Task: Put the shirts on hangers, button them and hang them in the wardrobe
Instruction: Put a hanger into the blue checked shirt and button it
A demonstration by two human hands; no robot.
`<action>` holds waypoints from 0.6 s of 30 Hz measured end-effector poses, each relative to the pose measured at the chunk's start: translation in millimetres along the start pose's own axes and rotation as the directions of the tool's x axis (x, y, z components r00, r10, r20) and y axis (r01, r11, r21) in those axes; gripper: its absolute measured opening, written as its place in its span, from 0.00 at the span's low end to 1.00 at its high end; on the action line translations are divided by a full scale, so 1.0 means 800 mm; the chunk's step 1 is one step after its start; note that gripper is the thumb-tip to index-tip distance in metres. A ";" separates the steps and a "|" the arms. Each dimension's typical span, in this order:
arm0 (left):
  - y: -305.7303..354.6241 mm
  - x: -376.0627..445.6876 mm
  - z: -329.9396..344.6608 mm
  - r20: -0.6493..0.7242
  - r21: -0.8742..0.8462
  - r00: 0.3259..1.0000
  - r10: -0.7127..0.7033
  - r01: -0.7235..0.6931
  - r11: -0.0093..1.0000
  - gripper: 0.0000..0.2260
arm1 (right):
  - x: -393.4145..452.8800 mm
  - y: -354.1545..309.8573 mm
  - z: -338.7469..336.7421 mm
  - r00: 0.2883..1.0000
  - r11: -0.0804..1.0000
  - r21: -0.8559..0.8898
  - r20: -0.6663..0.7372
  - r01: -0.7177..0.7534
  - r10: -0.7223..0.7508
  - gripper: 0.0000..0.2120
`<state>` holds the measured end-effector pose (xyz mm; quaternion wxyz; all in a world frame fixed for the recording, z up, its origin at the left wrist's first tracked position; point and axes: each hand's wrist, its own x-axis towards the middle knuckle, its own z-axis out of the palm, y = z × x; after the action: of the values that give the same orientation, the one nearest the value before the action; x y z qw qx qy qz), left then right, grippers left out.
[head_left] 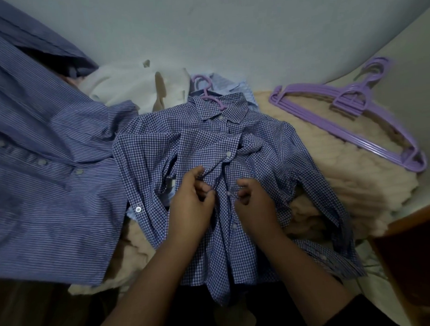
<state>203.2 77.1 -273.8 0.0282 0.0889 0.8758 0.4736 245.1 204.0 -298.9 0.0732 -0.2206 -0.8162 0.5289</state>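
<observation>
Fingers of left hand [193, 202] & right hand [253, 200] pinching checked shirt [208, 143] placket edges w/ button.

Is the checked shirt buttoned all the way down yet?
No. The checked shirt is fastened near the collar; both hands pinch the placket at a middle button, lower ones look undone.

checked shirt [232, 142]: small blue-and-white gingham, white buttons
striped shirt [47, 193]: blue with fine white stripes, pale buttons
hanger in the checked shirt [208, 96]: purple hook
stack of hangers [348, 109]: lilac purple, toward the blanket's right edge
blanket [331, 163]: fluffy cream-beige
cloth [133, 87]: off-white, at the blanket's far edge
wall [228, 28]: pale grey-blue
wooden edge [411, 229]: reddish brown
</observation>
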 end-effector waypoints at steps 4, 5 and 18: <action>0.010 -0.011 0.004 0.017 -0.076 1.000 -0.026 0.027 0.997 0.22 | -0.004 -0.009 -0.017 0.999 0.987 0.151 0.003 -0.049 0.049 0.18; 0.013 -0.015 0.006 0.020 -0.095 0.999 -0.028 0.030 0.995 0.21 | -0.006 -0.012 -0.021 0.998 0.974 0.217 0.003 -0.069 0.070 0.17; 0.029 -0.039 0.015 0.051 -0.482 0.970 -0.239 0.233 0.845 0.17 | -0.031 -0.023 -0.027 0.997 0.898 0.439 -0.034 -0.041 0.062 0.14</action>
<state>238.1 94.1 -262.4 0.1028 -0.0319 0.7337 0.6709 269.6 205.0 -269.8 0.1261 -0.2326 -0.6685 0.6950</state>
